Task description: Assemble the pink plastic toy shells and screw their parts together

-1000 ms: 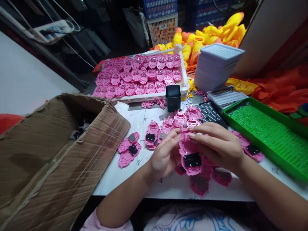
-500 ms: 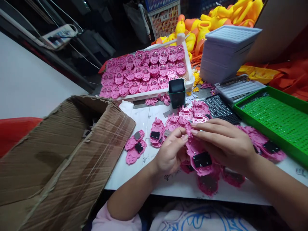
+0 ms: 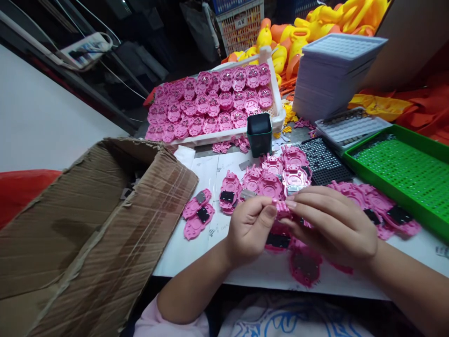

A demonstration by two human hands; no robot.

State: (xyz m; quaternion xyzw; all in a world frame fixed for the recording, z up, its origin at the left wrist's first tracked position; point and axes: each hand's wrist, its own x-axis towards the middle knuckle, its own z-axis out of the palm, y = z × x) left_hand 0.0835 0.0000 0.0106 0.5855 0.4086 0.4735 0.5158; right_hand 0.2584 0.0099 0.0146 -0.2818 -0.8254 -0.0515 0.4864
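Note:
My left hand (image 3: 250,229) pinches a small pink plastic part (image 3: 282,209) between thumb and forefinger. The fingertips of my right hand (image 3: 336,227) close on the other side of the same part. Below it, partly hidden by the hands, lies a pink plastic casing with a black panel (image 3: 278,241). A further casing with a grey panel (image 3: 306,266) rests nearer the table's front edge. Just beyond the fingers lie several open pink shells (image 3: 270,186). How much of the held part sits behind the fingers is hidden.
A cardboard box (image 3: 168,206) stands at left. Behind are a white crate (image 3: 278,110) of pink casings and a black cup (image 3: 259,135). At right are a green tray (image 3: 396,164), a black grid tray (image 3: 321,161) and stacked white trays (image 3: 329,79). Two casings (image 3: 199,215) lie by the box.
Both hands have drawn slightly lower and closer together. The pink part between them has turned and appears shorter. More of the shells behind the fingers shows.

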